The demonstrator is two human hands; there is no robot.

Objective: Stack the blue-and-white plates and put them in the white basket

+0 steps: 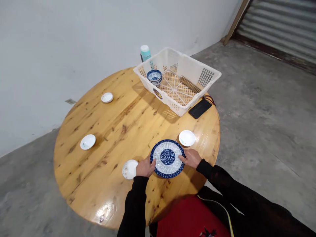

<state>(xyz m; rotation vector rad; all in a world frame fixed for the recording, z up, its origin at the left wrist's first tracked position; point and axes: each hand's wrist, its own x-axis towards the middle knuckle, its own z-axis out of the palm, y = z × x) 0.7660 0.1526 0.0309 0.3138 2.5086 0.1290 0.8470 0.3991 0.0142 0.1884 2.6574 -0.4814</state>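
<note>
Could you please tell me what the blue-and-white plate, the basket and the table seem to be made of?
The blue-and-white plate looks like glazed ceramic, smooth with a printed pattern, though melamine is possible. The white basket looks like moulded plastic, with lattice walls. The round table looks like varnished wood: knots, grain and glossy reflections.

No writing can be read anywhere here. The basket (208, 77) has a small round sticker (157, 93) on its near wall, blue and yellow, but its print is too small to make out. The blue figures on the plate (168, 157) are ornament, not letters. A dark mark on the red cloth (187, 219) is cut off at the bottom edge.
</note>
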